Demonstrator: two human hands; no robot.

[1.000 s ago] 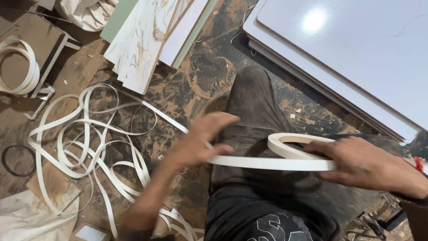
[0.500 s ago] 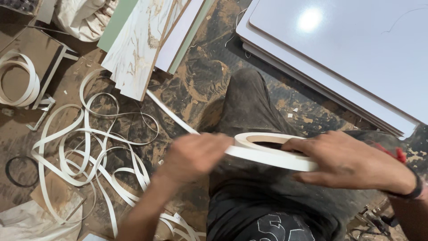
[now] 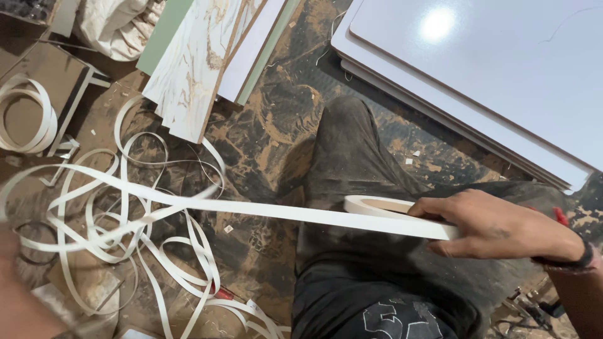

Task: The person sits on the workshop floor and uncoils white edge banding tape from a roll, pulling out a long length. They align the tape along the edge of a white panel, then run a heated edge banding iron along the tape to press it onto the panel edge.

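Observation:
My right hand (image 3: 496,226) grips a roll of white edge-banding tape (image 3: 383,206) above my dark trouser leg (image 3: 352,163). A long white strip (image 3: 251,207) runs taut from the roll leftward across the floor toward the left edge. My left hand (image 3: 9,251) shows only as a blur at the far left edge, by the strip's far end; its grip cannot be made out. Loose white strip (image 3: 125,238) lies in tangled loops on the floor below the taut strip.
Large white panels (image 3: 502,75) lie stacked at the upper right. Marbled and green boards (image 3: 201,63) lean at top centre. A coiled white band (image 3: 25,113) rests on a brown board at the left. Sawdust covers the floor.
My left hand has swept from beside the roll far out to the left, drawing a long length of strip off the roll. My right hand keeps hold of the roll.

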